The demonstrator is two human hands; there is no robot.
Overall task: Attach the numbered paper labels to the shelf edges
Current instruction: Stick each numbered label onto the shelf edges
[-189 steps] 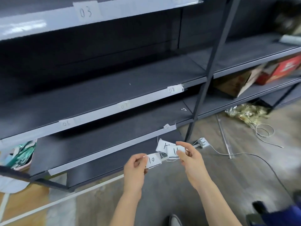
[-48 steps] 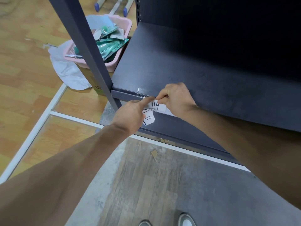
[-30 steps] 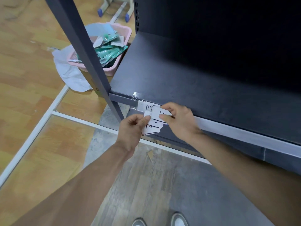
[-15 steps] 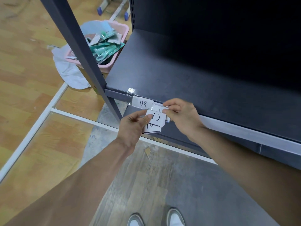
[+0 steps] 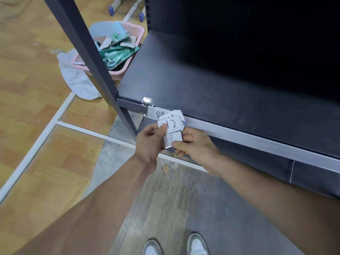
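Observation:
A dark shelf has a pale grey front edge strip [image 5: 239, 138]. A white paper label marked 09 [image 5: 157, 113] sticks to that strip near its left end, with shiny tape [image 5: 147, 100] at the corner. Just below it I hold a small stack of loose labels. My left hand [image 5: 150, 144] pinches the one marked 12 [image 5: 173, 124] with the thumb. My right hand [image 5: 195, 146] grips the one marked 10 [image 5: 171, 139] from below. Another label [image 5: 177, 114] peeks out behind the 12.
A dark upright post [image 5: 88, 52] stands at the shelf's left end. Behind it a pink basket [image 5: 127, 63] holds green packets, beside a white bag [image 5: 73, 80]. A white floor strip [image 5: 36, 150] crosses the wooden floor. My shoes [image 5: 174, 245] are below.
The 09 label was pressed onto the strip and now stays there by itself. Both hands have drawn down slightly with the stack, and my right hand has shifted onto the 10 label.

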